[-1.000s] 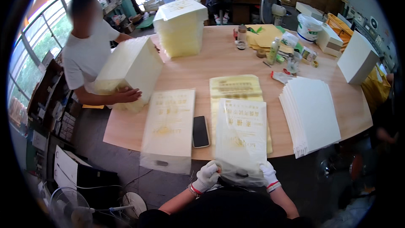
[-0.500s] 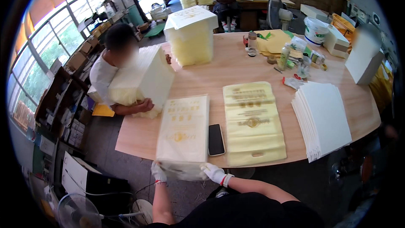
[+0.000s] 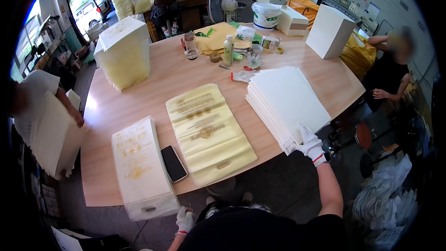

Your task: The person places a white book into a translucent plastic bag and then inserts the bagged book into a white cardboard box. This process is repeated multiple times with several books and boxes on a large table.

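My left hand, in a white glove, is at the near right corner of a pale plastic bag with a handle slot. Its fingers are curled; whether they pinch the bag's corner is not plain. The bag lies around a white board on the left pile, its mouth end hanging past the table edge. My right hand, also gloved, reaches the near corner of a fanned stack of white boards, fingers apart on the top board. Between lie a black phone and a stack of yellow printed bags.
A tall pile of bags stands at the far left. Bottles, tape and a white bucket are at the back. A person at left carries a stack; another person sits at right. A stool stands near the right edge.
My right hand has left the bag and moved right to the white boards. The bag's mouth has dropped flatter. The view has turned right, and the person at left has moved away with the stack.
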Demonstrator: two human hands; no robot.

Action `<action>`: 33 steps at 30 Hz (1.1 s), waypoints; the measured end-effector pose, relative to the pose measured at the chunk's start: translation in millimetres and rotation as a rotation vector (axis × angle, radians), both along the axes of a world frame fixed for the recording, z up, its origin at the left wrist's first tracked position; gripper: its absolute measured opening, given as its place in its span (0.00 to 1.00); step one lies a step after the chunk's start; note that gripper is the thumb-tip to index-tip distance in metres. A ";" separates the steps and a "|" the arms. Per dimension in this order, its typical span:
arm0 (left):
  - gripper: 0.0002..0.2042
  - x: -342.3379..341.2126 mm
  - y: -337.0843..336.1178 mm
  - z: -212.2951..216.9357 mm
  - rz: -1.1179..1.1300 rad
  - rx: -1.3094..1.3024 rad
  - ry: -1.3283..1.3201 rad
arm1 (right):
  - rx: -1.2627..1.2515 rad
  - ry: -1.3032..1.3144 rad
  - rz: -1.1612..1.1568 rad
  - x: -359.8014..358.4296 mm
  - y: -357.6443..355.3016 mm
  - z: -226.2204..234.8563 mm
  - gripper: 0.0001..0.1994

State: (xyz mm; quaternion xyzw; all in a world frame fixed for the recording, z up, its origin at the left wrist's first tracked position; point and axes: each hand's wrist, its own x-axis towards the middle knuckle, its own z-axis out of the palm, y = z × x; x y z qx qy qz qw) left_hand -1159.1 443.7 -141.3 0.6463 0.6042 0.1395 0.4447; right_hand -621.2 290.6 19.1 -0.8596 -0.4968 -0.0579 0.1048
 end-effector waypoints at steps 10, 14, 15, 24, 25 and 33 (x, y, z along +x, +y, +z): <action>0.10 259.6 0.1 135.0 -0.744 -0.571 -0.728 | 0.229 0.121 0.220 -32.9 9.1 45.6 0.10; 0.21 289.4 -5.9 138.9 -0.622 -1.034 -0.988 | 0.111 0.291 0.651 -130.4 4.6 68.9 0.09; 0.22 283.3 -2.5 124.4 -0.752 -0.742 -0.860 | 0.277 0.487 0.794 -134.7 1.3 68.0 0.09; 0.42 250.6 -37.2 129.5 -1.000 0.552 -0.247 | 0.840 1.304 -0.162 -146.2 -14.3 -89.2 0.22; 0.46 249.9 -50.4 124.7 -1.045 0.754 -0.054 | 0.730 0.775 -0.068 -161.8 -5.4 -132.7 0.23; 0.17 229.2 43.5 95.7 -0.568 0.674 0.146 | 0.770 1.054 -0.230 -172.1 5.0 -67.2 0.16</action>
